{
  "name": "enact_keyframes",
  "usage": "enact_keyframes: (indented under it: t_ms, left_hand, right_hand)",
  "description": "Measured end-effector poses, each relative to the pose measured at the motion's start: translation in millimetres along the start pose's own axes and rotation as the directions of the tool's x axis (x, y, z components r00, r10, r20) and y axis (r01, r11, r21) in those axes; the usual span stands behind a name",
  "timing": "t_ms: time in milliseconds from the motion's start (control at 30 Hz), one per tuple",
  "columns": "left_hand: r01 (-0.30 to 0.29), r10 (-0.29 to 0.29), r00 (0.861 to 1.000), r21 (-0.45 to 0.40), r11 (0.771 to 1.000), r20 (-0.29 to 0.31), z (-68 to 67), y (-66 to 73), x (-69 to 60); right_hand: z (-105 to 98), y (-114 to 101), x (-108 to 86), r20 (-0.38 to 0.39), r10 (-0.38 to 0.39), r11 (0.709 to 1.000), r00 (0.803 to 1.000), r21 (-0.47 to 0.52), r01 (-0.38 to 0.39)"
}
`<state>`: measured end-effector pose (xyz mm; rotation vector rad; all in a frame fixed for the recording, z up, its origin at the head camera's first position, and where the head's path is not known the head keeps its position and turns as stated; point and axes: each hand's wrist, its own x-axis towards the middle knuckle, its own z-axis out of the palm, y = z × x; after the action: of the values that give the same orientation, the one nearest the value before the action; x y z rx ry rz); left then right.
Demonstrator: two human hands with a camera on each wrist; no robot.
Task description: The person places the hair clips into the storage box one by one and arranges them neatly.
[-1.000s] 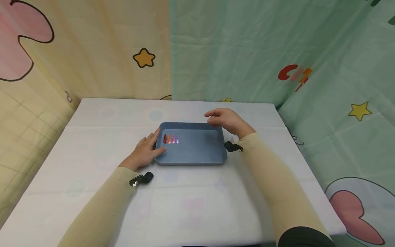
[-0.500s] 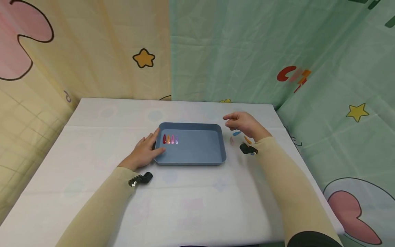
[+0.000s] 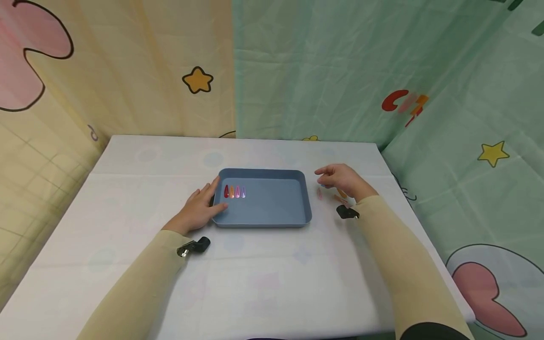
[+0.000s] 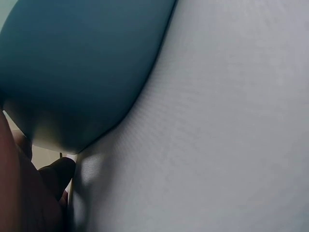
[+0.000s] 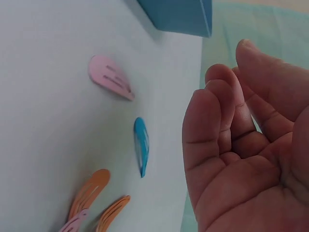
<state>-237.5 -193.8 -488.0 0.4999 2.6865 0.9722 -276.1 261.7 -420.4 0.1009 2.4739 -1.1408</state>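
My left hand (image 3: 197, 208) rests on the left rim of a blue-grey tray (image 3: 276, 203), its thumb over the near-left edge. Inside the tray, toward its left side, several snap hair clips lie in a row: a red clip (image 3: 226, 191), an orange one, a pink one and a purple one. To the right of the tray my right hand (image 3: 343, 179) hovers over loose clips, fingers loosely bent and holding nothing. In the right wrist view a pink hair clip (image 5: 108, 75), a blue hair clip (image 5: 141, 145) and an orange hair clip (image 5: 89, 193) lie beneath it.
A white cloth covers the table (image 3: 263, 274). Another orange clip (image 5: 113, 212) and a second pink clip (image 5: 75, 221) sit close together near the first orange one. Patterned curtains (image 3: 340, 71) hang behind the table and at both sides.
My right hand has moved right from over the tray's far right corner to above the loose clips, and come lower and nearer. The left hand and the clips in the tray stay put.
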Motion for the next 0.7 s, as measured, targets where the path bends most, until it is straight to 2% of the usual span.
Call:
enact_keyframes:
  t_ms: [367,600,700]
  left_hand:
    - [0.004,-0.004,1.0,-0.005,1.0,0.001,0.4,-2.2,1.7]
    - [0.004,-0.004,1.0,-0.006,1.0,0.001,0.9,-3.9,2.9]
    - [0.003,-0.003,1.0,-0.001,1.0,0.0,1.6,-4.4,2.9]
  right_hand:
    - [5.4,17.4,1.5,-0.015,0.02,0.995,1.0,-0.102,-0.022]
    - [13.3,22.0,0.7,-0.004,0.051,0.998,0.999,-0.039,-0.051]
    - [14.9,22.4,-0.8,-0.006,0.057,0.997,0.998,-0.059,-0.057]
